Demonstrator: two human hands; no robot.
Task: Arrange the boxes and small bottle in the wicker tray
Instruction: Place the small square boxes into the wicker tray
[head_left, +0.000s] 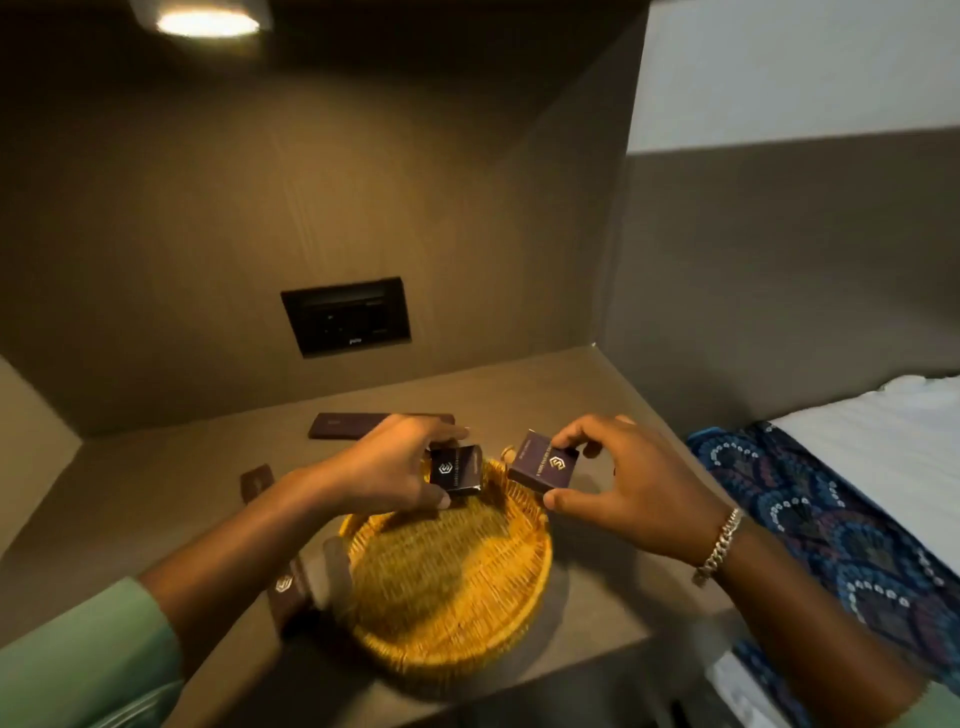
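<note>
A round yellow wicker tray (452, 587) sits on the brown shelf, and nothing lies inside it. My left hand (384, 467) holds a small dark square box (457, 470) over the tray's far rim. My right hand (623, 488) grips a second, purple box (543, 462) just right of it, above the rim. A long dark flat box (343, 425) lies at the back of the shelf. Another small dark box (257, 482) lies to the left. A dark box with a gold logo (287, 592) rests by the tray's left side under my forearm. A small cork-like top (508, 453) peeks out behind the tray.
The shelf (156, 493) is a recessed niche with a back wall holding a black socket panel (347, 316) and a ceiling lamp (208, 23). To the right lies a bed with white sheet (872, 431) and a blue patterned cloth (810, 519).
</note>
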